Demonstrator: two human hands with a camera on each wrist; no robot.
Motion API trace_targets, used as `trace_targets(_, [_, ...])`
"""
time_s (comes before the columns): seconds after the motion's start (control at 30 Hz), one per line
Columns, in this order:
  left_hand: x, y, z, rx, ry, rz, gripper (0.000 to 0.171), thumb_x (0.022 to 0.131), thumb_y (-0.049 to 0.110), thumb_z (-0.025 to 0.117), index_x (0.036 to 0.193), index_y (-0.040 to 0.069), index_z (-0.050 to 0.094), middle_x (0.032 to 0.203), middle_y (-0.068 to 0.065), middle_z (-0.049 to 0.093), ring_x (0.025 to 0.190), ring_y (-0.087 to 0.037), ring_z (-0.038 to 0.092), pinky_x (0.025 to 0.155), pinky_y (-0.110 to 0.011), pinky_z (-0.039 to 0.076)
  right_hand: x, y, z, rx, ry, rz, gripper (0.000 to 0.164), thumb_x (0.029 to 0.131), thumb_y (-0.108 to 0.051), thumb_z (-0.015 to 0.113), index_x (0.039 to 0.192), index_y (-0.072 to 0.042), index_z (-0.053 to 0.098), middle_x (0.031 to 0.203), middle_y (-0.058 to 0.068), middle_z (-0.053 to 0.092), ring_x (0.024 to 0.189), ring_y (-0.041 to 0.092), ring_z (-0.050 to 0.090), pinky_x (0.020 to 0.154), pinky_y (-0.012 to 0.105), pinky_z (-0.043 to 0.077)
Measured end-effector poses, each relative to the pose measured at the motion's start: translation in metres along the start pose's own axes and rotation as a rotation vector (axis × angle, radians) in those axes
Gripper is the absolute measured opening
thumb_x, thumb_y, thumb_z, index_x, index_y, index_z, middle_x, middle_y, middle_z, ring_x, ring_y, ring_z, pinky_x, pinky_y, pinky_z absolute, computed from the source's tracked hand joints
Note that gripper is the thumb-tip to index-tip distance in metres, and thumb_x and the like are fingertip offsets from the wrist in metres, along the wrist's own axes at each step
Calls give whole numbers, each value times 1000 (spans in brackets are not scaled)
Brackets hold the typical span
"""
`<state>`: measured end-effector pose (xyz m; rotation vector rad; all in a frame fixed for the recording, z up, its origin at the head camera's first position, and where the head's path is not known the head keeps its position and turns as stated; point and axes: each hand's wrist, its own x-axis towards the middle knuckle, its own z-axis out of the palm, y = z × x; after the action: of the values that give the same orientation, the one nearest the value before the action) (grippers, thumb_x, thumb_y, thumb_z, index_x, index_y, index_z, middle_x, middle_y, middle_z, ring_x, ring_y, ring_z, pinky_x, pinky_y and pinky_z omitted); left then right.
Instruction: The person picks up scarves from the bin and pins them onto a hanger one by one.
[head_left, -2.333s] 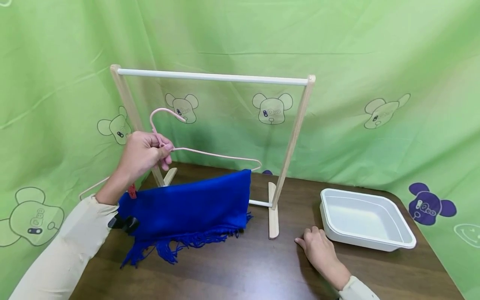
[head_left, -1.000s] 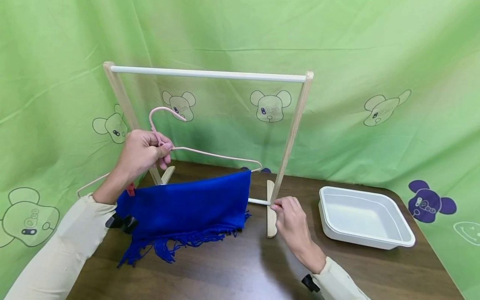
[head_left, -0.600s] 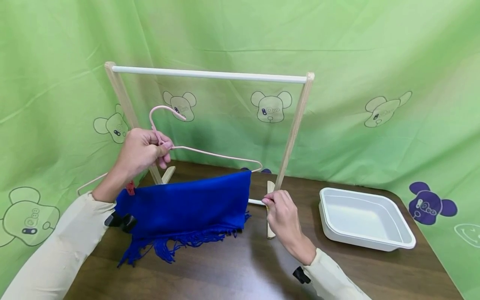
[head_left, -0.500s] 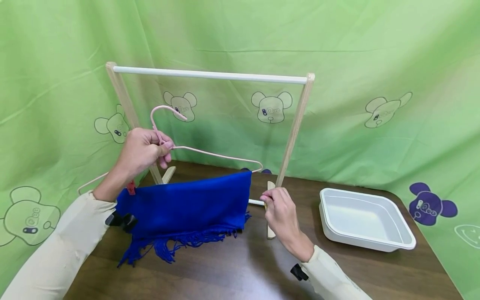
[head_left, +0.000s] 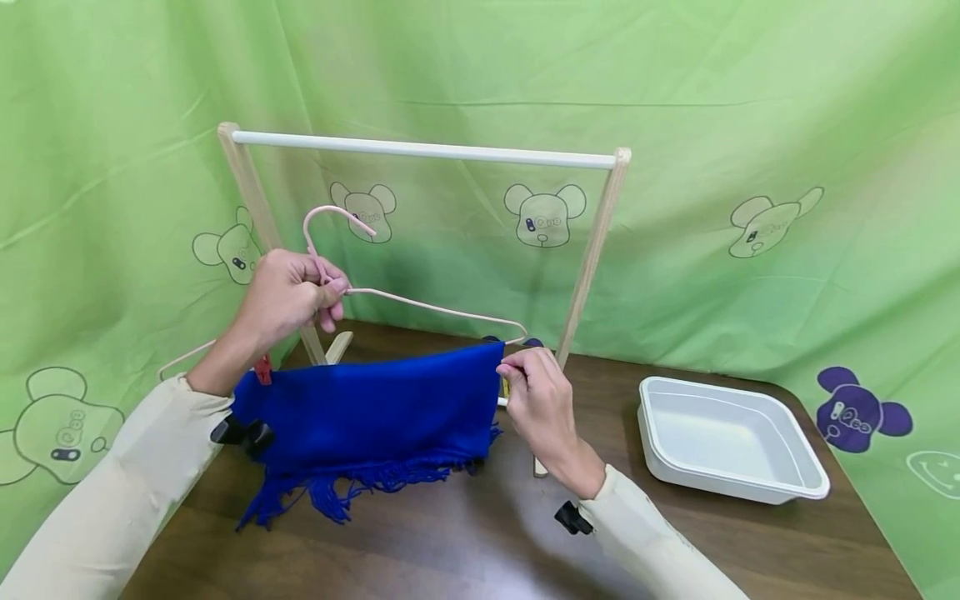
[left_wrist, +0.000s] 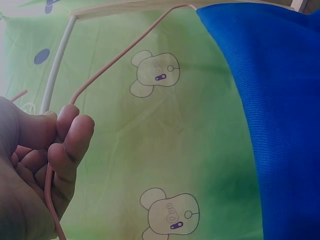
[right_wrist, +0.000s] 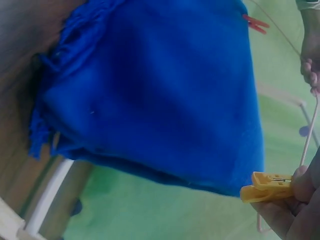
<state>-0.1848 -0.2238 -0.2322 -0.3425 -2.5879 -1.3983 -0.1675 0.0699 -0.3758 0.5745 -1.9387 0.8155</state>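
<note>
Near its neck, a pink wire hanger [head_left: 427, 305] is pinched by my left hand [head_left: 288, 292], its hook pointing up. Over the hanger's lower bar drapes a folded blue scarf [head_left: 375, 408], fringe hanging toward the table. A red clothespin [right_wrist: 256, 23] is on the scarf's top edge, by my left forearm. My right hand [head_left: 542, 400] pinches a yellow clothespin [right_wrist: 269, 186] at the scarf's top right corner. In the right wrist view the pin's tip overlaps the scarf's edge. The left wrist view has the left fingers [left_wrist: 77, 137] curled around the pink wire.
A wooden rack [head_left: 592, 250] with a white top rod [head_left: 427, 150] stands behind the scarf. A white plastic tray [head_left: 735, 437] sits on the brown table [head_left: 615, 550] at right. A green printed curtain [head_left: 697, 108] surrounds the table.
My right hand has come from beside the tray, past the rack's right foot, left and up to the scarf's corner, bringing the yellow clothespin. My left hand keeps the hanger, raised slightly.
</note>
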Motion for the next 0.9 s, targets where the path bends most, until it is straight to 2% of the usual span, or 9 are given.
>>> trace_targets(0.3, [3,4,-5,-15,3,-10,16,87,10,64,82,-5,69,57,-4,64,47,-23,62,38,-27,46,14,-12,6,54,24,-17,10,76,0,72,78,-3,62,79,7,63,77,17,59,68,22,50])
trace_targets(0.53, [5,8,-11,-4,26,18,18,86,10,64,80,-5,69,55,-1,63,45,-21,62,37,-28,45,24,-19,9,74,44,-22,9,77,0,71,78,-3,62,79,7,63,78,17,60,70,23,52])
trace_targets(0.77, [5,9,-16,-13,29,8,19,87,11,64,82,-6,69,55,0,63,45,-21,62,38,-28,45,31,-20,11,69,66,-12,10,77,-4,72,78,-3,62,77,7,63,72,15,58,62,23,50])
trace_targets(0.9, [6,10,-17,-17,34,14,19,86,11,64,81,-7,69,55,0,63,45,-21,62,38,-28,46,36,-21,15,82,73,-20,9,79,-6,71,80,-3,63,79,7,62,73,14,58,62,22,50])
